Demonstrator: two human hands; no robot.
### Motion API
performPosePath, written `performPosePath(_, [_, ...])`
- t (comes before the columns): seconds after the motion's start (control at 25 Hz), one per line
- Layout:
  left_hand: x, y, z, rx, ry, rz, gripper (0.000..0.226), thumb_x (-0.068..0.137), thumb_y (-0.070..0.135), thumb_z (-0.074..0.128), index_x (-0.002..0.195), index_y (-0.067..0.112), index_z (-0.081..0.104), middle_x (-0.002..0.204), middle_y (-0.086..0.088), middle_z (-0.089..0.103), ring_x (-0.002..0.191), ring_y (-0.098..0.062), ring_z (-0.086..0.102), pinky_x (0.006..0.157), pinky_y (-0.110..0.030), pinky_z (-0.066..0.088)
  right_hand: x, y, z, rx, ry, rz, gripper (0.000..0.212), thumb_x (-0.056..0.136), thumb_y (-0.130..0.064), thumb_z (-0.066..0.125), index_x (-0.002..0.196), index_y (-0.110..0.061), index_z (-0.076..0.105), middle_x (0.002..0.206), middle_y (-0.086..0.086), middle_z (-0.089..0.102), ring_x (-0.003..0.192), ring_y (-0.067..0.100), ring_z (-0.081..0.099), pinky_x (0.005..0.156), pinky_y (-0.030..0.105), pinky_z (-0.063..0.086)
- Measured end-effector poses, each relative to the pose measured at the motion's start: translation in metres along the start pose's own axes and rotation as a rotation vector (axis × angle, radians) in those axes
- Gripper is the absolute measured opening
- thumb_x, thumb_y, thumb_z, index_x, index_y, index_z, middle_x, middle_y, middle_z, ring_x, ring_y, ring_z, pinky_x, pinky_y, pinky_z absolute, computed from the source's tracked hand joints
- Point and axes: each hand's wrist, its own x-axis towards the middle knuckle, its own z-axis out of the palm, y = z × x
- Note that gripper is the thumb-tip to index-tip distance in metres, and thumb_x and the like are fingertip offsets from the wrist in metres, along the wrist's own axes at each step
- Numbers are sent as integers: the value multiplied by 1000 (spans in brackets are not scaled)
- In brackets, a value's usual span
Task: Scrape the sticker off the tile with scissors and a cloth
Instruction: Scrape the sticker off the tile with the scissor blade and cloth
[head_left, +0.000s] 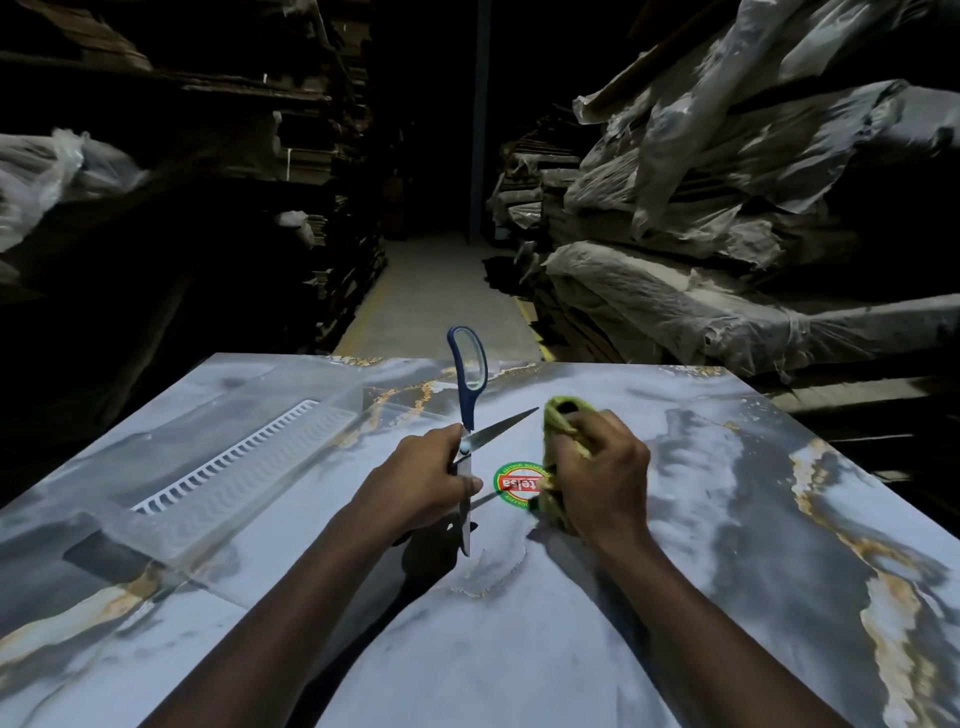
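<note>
A glossy marble-patterned tile (727, 545) lies flat in front of me. Near its middle is a round sticker (514, 484) with a green rim and a red band. My left hand (423, 480) grips blue-handled scissors (469, 410), spread wide: one handle loop stands up, one blade points right, the other blade points down just left of the sticker. My right hand (597, 483) holds a yellow-green cloth (563, 421) bunched up and presses it on the sticker's right edge, hiding that part.
A clear plastic tray with a white slotted insert (244, 457) lies on the tile's left side. Stacks of wrapped cartons (727, 260) rise at the right and dark stacks at the left, with a narrow aisle (441, 301) beyond the tile.
</note>
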Motion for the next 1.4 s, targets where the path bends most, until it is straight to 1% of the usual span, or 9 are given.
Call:
performPosePath(0.16, [1, 0, -1, -16, -15, 33, 27, 80, 32, 70, 101, 31, 52, 97, 1, 64, 93, -22, 60, 79, -45, 52, -17, -16, 15, -138, -250, -303, 10, 79, -26, 63, 88, -24, 68, 81, -1, 59, 66, 24, 57, 52, 31, 44])
performPosePath(0.32, [-1, 0, -1, 0, 1, 17, 23, 85, 30, 68, 102, 24, 53, 86, 1, 57, 87, -23, 56, 77, -40, 50, 1, 6, 8, -111, -38, 149, 19, 83, -34, 56, 92, -24, 70, 83, 0, 60, 79, 27, 60, 61, 33, 45])
performPosePath(0.4, [0, -1, 0, 0, -4, 24, 19, 85, 29, 68, 96, 27, 53, 80, 5, 54, 85, -22, 54, 75, -39, 47, 0, 3, 3, 16, -5, 61, 27, 78, -35, 51, 88, -21, 72, 78, 1, 60, 74, 26, 60, 61, 33, 46])
performPosePath(0.56, [0, -2, -2, -53, -18, 33, 20, 83, 26, 70, 87, 30, 51, 77, 6, 56, 81, -21, 55, 74, -39, 47, -19, -18, 15, -37, -281, -217, 15, 80, -32, 59, 88, -24, 69, 80, -1, 61, 72, 24, 59, 55, 33, 47])
performPosePath(0.72, [-1, -1, -2, -68, -13, 19, 20, 84, 26, 69, 93, 25, 51, 81, 2, 56, 83, -22, 55, 74, -37, 46, 4, 1, 6, -55, -25, 204, 17, 82, -30, 60, 91, -23, 71, 84, 2, 64, 82, 27, 61, 66, 36, 49])
performPosePath(0.92, [-1, 0, -3, -55, -15, 39, 27, 83, 26, 69, 82, 35, 43, 85, 3, 57, 84, -21, 55, 73, -37, 48, -16, -19, 8, 28, -386, -232, 22, 75, -33, 56, 85, -21, 71, 79, -1, 63, 71, 20, 59, 58, 32, 48])
performPosePath(1.08, [-4, 1, -3, -64, -3, 38, 29, 84, 26, 69, 78, 32, 42, 89, 1, 58, 84, -21, 54, 73, -37, 46, 4, 2, 10, 39, -120, 180, 21, 77, -35, 58, 87, -23, 72, 81, -2, 66, 77, 22, 62, 69, 39, 52])
performPosePath(1.24, [-2, 0, -4, -80, -11, 80, 29, 84, 27, 71, 81, 33, 43, 95, 3, 58, 87, -19, 54, 76, -37, 48, -1, -4, -1, 35, -29, 74, 10, 80, -16, 64, 84, -14, 73, 74, 7, 61, 69, 25, 57, 64, 34, 45])
performPosePath(1.4, [-2, -9, -6, -171, -62, 155, 21, 85, 25, 71, 97, 22, 53, 91, 1, 58, 83, -18, 56, 73, -34, 46, 8, -1, -3, 33, 105, 173, 26, 76, -23, 57, 92, -11, 73, 85, 10, 68, 81, 29, 61, 70, 29, 42])
